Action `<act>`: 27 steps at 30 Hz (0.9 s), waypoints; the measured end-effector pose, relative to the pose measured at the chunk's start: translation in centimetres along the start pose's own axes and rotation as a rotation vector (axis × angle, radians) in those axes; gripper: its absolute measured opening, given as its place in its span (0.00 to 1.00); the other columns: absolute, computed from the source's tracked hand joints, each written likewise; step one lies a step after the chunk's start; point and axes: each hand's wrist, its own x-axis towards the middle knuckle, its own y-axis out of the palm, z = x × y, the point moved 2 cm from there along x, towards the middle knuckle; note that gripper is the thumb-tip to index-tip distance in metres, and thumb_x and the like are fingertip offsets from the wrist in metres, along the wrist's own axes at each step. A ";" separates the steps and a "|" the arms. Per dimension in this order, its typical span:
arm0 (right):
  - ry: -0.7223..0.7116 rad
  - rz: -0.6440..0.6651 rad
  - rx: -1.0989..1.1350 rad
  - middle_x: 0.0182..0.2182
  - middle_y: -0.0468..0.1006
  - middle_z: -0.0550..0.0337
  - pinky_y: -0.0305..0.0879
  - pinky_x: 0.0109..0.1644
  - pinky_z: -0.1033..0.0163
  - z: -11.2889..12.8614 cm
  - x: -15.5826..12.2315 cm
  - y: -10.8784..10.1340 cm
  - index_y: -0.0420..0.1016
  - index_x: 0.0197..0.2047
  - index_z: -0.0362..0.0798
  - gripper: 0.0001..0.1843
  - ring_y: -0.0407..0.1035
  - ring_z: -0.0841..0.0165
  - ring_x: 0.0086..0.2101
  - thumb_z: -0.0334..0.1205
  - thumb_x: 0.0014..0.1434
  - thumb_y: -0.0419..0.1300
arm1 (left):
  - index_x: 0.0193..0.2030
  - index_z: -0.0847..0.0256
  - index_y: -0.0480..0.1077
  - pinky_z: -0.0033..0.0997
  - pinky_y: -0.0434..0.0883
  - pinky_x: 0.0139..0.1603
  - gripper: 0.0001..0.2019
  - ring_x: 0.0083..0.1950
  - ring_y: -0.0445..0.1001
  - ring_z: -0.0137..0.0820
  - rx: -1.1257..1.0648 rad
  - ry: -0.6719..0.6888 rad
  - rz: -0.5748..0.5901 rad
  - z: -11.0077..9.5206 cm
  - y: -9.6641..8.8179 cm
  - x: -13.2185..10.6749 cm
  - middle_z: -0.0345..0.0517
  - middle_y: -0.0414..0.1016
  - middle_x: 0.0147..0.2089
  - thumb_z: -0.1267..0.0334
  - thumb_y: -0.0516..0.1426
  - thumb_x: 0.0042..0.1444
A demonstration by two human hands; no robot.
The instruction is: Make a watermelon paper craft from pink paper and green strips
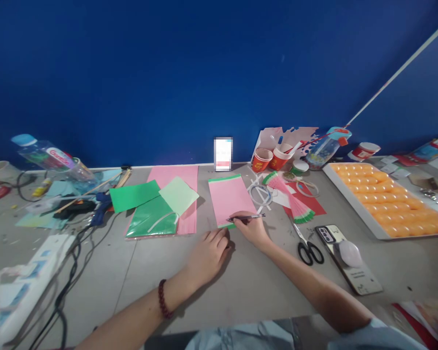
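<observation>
A pink paper sheet [229,197] with green strips along its far and near edges lies on the grey table [138,272]. My right hand [251,227] is closed around a pen [246,217] whose tip rests on the sheet's near green edge. My left hand [208,253] rests on the table just below the sheet's near left corner, fingers curled, with a dark bead bracelet on the wrist. Whether it touches the paper I cannot tell.
Black scissors [308,248] and a phone [345,257] lie right of my right hand. Folded pink-and-green fans [295,201], red paper cups [270,158], a tray of orange balls [390,199], green and pink sheets [156,206], a bottle [47,155], cables and a power strip [25,277] crowd the table.
</observation>
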 end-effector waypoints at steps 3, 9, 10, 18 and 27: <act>0.010 -0.015 -0.003 0.27 0.81 0.57 0.72 0.36 0.61 -0.2 0.0 -0.2 0.78 0.27 0.47 0.09 0.75 0.65 0.30 0.34 0.49 0.55 | 0.49 0.62 0.67 0.43 0.68 0.49 0.10 0.54 0.70 0.41 -0.001 0.003 -0.014 0.0 0.0 0.0 0.54 0.72 0.55 0.65 0.48 0.66; 0.015 -0.005 -0.007 0.27 0.81 0.57 0.72 0.36 0.61 0.0 0.0 -0.1 0.78 0.27 0.48 0.09 0.75 0.65 0.29 0.35 0.49 0.55 | 0.50 0.61 0.66 0.43 0.68 0.49 0.11 0.55 0.70 0.40 -0.012 -0.002 -0.019 0.0 -0.1 0.1 0.54 0.72 0.55 0.65 0.47 0.66; 0.015 -0.003 -0.009 0.27 0.81 0.58 0.72 0.36 0.61 0.0 0.0 0.0 0.78 0.27 0.48 0.09 0.75 0.65 0.29 0.34 0.49 0.55 | 0.50 0.61 0.66 0.42 0.67 0.49 0.11 0.55 0.70 0.40 -0.011 0.000 -0.014 0.0 -0.1 0.0 0.54 0.72 0.55 0.65 0.47 0.66; 0.008 -0.004 -0.027 0.27 0.81 0.57 0.72 0.36 0.61 -0.1 0.1 -0.1 0.78 0.27 0.48 0.09 0.75 0.65 0.29 0.34 0.48 0.55 | 0.49 0.62 0.67 0.43 0.67 0.50 0.10 0.55 0.70 0.41 0.003 -0.006 -0.011 0.0 0.2 -0.1 0.55 0.72 0.55 0.65 0.47 0.66; 0.025 -0.011 -0.014 0.27 0.81 0.57 0.72 0.36 0.61 -0.1 0.0 0.0 0.78 0.26 0.48 0.09 0.75 0.65 0.30 0.34 0.48 0.55 | 0.49 0.61 0.66 0.43 0.67 0.50 0.10 0.55 0.70 0.41 -0.002 -0.003 -0.012 0.0 0.1 -0.1 0.53 0.72 0.55 0.65 0.48 0.65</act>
